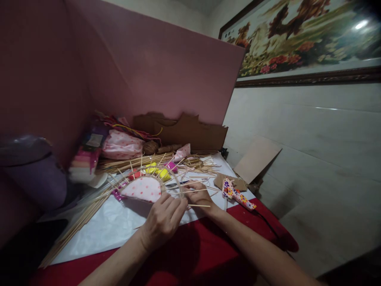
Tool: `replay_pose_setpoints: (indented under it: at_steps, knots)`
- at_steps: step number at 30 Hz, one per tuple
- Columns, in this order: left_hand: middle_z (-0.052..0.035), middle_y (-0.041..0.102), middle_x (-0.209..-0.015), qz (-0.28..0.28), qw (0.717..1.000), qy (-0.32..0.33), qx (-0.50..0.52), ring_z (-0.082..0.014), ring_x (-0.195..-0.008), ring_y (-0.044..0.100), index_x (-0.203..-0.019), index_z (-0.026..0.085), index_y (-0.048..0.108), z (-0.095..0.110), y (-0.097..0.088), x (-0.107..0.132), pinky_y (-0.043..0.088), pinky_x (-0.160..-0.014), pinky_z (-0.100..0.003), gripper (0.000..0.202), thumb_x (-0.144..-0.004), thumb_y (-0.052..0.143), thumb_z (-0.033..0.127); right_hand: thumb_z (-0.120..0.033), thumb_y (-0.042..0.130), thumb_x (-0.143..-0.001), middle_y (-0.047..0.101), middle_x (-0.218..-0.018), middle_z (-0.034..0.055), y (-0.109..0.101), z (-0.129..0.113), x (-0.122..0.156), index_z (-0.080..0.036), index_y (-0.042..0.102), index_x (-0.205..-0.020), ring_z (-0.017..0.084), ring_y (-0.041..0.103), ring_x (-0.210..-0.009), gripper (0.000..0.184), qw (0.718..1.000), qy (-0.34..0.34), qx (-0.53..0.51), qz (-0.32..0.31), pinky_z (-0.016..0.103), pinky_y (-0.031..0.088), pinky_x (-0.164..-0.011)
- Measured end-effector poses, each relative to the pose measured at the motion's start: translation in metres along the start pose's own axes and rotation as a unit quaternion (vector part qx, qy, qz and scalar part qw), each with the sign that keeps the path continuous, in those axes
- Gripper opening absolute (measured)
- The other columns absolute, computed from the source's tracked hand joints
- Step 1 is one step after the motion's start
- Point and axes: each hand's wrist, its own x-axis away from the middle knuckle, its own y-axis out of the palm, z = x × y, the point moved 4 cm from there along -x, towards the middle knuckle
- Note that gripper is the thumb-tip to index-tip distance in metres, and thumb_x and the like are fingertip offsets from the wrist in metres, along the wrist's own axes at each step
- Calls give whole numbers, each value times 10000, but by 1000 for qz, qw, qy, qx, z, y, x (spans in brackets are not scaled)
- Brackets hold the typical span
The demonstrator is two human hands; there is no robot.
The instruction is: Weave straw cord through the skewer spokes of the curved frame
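While both hands work at its right end, a half-round craft piece (143, 190) sits above the near part of a white sheet (86, 238) on the red-covered worktop (232, 222). Its pink-dotted fabric panel faces up, and thin sticks radiate past a curved rim (178, 176). The left hand (166, 218) is closed on the near right end; the right hand (198, 196) holds the rim just beside it, fingers drawn in narrow, with stick ends jutting out to the right. Behind the rim lie 2 yellow bundles (163, 174), with a magenta bundle (172, 167) next to them. To the right, a flower-patterned glue gun (238, 195) lies with its head at a cardboard piece (230, 182). Farther back are a ball of brown twine (150, 147) and 1 long pile of sticks (127, 163).
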Motion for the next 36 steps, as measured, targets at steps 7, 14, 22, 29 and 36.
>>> replay_pose_setpoints:
  at_steps: [7,14,22,29,36]
  knots:
    - [-101,650,-782,20,1000,-16,-11,-182,-713,585,-1061,50,532,-5,-3,-2,456,-658,-354,224,-846,476,77,-210,535,-809,625,-1044,94,-33,-39,50,-235,681,-993,261,494,-1038,236,977,-97,171,77,443,357,-937]
    - [-118,662,-795,40,999,-10,7,-204,-762,609,-1062,46,539,-7,-4,-8,468,-675,-364,230,-848,487,111,-447,574,-811,612,-1082,78,15,-54,77,-239,633,-1073,229,556,-964,340,973,21,-224,-56,395,420,-891]
    - [-127,683,-846,59,998,-17,-19,-205,-789,626,-1101,68,534,-13,-11,-5,466,-704,-365,269,-834,513,83,-372,609,-794,601,-1044,63,19,-59,59,-208,638,-997,196,548,-958,262,944,22,-328,-25,344,418,-880]
    - [-133,690,-887,85,996,-11,-14,-206,-804,640,-1119,83,532,-15,-17,1,472,-726,-378,329,-795,538,23,-244,698,-671,580,-882,13,-2,-48,23,-239,577,-1023,140,534,-766,373,968,3,-252,-3,262,448,-712]
    - [-132,691,-884,80,997,-4,-11,-211,-827,647,-1152,74,520,-9,-15,5,481,-755,-391,358,-798,514,16,-328,759,-610,589,-769,-13,13,-46,2,-187,604,-883,109,532,-655,344,948,32,-274,-160,232,426,-614]
